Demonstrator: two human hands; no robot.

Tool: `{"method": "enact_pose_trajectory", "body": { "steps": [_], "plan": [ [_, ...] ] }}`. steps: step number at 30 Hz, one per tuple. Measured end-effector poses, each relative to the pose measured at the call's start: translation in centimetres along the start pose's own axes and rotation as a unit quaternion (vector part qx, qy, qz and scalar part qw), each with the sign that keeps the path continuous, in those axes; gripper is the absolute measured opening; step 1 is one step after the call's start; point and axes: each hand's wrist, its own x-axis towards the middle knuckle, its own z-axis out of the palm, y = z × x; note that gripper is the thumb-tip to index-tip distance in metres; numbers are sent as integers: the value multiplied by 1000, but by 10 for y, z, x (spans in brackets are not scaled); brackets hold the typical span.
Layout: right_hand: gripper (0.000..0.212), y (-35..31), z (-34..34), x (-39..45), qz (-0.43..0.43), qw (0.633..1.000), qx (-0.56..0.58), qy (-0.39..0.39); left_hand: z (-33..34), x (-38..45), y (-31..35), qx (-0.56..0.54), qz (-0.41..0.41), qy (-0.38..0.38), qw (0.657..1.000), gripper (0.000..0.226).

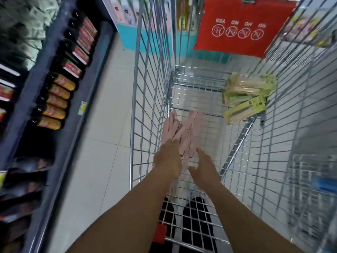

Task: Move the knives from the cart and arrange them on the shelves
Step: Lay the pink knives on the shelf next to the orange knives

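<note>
A bundle of pink knife packs point(184, 132) lies against the left wall inside the wire cart point(151, 99). My left hand point(166, 159) reaches down into the cart and grips the near end of this bundle, its fingers hidden behind the packs. On the right side of the bundle is my right hand point(203, 166), fingers straight and spread, at most touching the packs. Several green knife packs point(248, 95) lie piled at the far right corner of the cart floor. The picture is blurred by motion.
A dark shelf unit point(60, 114) with rows of dark bottles point(54, 101) runs along the left. Tiled floor lies between it and the cart. A red sign flap point(240, 28) hangs at the cart's far end. My dark shoes point(197, 221) show through the cart floor.
</note>
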Motion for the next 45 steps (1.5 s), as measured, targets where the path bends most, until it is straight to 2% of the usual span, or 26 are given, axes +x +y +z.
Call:
{"method": "enact_pose_trajectory", "body": {
  "steps": [5,8,11,13,16,20,22,24,27,30,35,39,45],
  "plan": [
    [63,20,8,32,-11,1000,-11,-24,13,30,3,58,16,-27,998,89],
    [59,23,15,46,-12,999,-16,-32,22,48,4,82,51,2,995,107],
    [56,20,25,55,-25,999,-30,-36,34,56,-1,115,62,-4,991,108],
    [50,19,32,55,-49,998,-33,-34,41,51,-5,125,40,-18,991,102],
    [48,19,41,54,-75,997,-21,-6,55,30,-9,93,10,-4,996,78],
    [49,17,47,49,-87,996,20,28,70,5,-10,15,-33,40,999,47],
    [49,15,49,47,-74,996,12,41,73,3,-11,-19,-41,90,995,40],
    [49,13,51,49,-63,996,4,58,74,10,-13,-52,-55,130,989,41],
    [55,5,52,56,-47,996,-3,74,73,28,-17,-89,-81,137,983,61],
    [67,4,51,64,-42,995,-46,82,77,42,-21,-59,-85,144,984,66],
    [70,19,44,67,-34,993,-61,94,84,49,-18,-20,-100,156,982,71],
    [63,26,42,68,-8,994,-41,104,86,57,-11,-11,-125,166,978,66],
    [33,26,40,75,7,995,-46,93,85,61,-6,1,-129,151,980,44]
  ]
}}
